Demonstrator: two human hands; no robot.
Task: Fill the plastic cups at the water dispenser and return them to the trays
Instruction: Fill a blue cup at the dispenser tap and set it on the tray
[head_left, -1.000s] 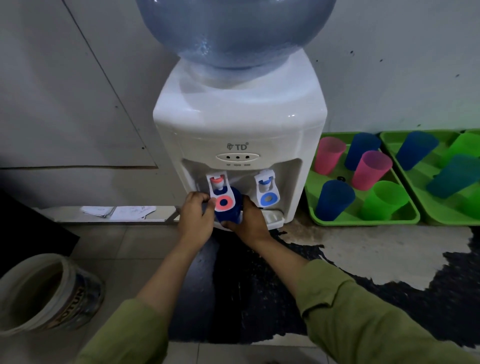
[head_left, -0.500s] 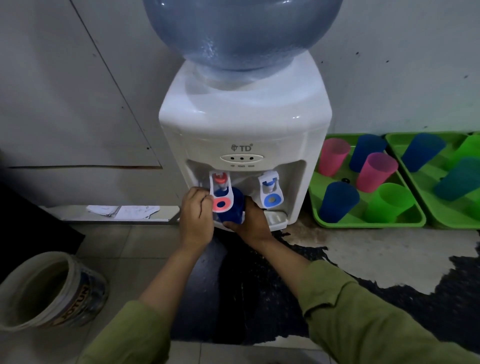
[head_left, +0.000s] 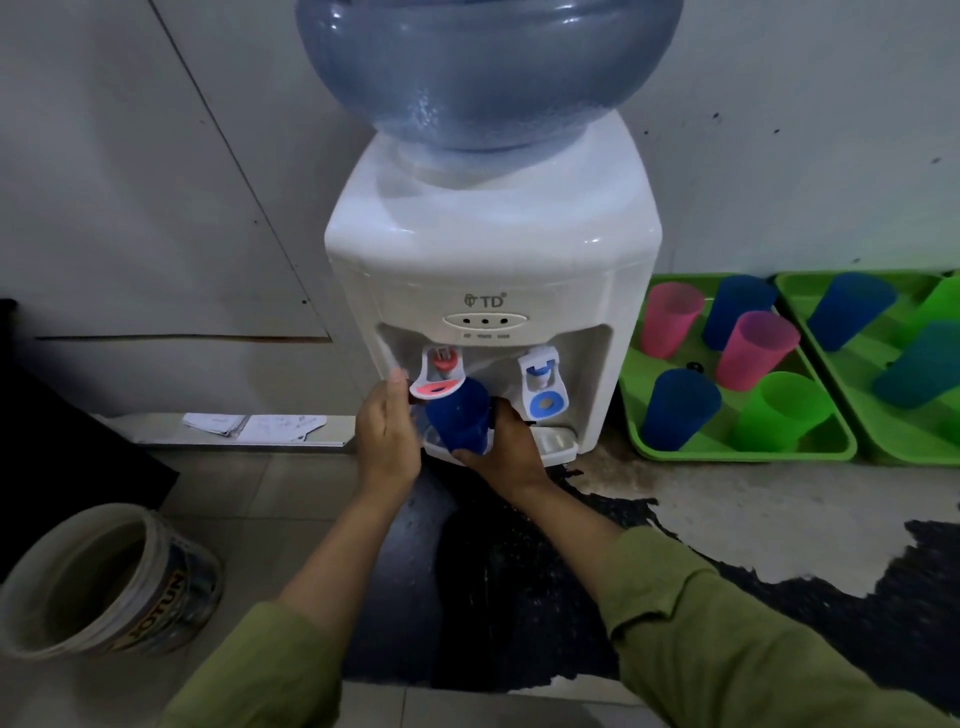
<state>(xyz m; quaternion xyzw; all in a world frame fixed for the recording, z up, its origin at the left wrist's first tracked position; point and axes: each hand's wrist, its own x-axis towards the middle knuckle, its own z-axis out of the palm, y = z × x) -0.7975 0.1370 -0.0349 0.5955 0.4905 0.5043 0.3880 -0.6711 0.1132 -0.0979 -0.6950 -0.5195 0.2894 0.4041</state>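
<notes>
A white water dispenser (head_left: 493, 249) with a blue bottle (head_left: 488, 67) on top stands against the wall. My right hand (head_left: 506, 447) grips a dark blue cup (head_left: 460, 418) from below, holding it under the red tap (head_left: 436, 376). My left hand (head_left: 387, 431) is at the left of that tap, fingers extended, its fingertips against the red lever, which is tilted up. The blue tap (head_left: 543, 384) to the right is untouched. A green tray (head_left: 748, 449) to the right holds pink, blue and green cups, among them a pink cup (head_left: 756, 349).
A second green tray (head_left: 878, 441) with more cups lies at the far right edge. A paint bucket (head_left: 104, 582) stands on the floor at the lower left. Papers (head_left: 254, 426) lie on a low ledge left of the dispenser. The floor below is dark and patchy.
My left hand has opened from a closed grip near the red tap to extended fingers pressing its lever, which now tilts up. The cup has stayed under the tap.
</notes>
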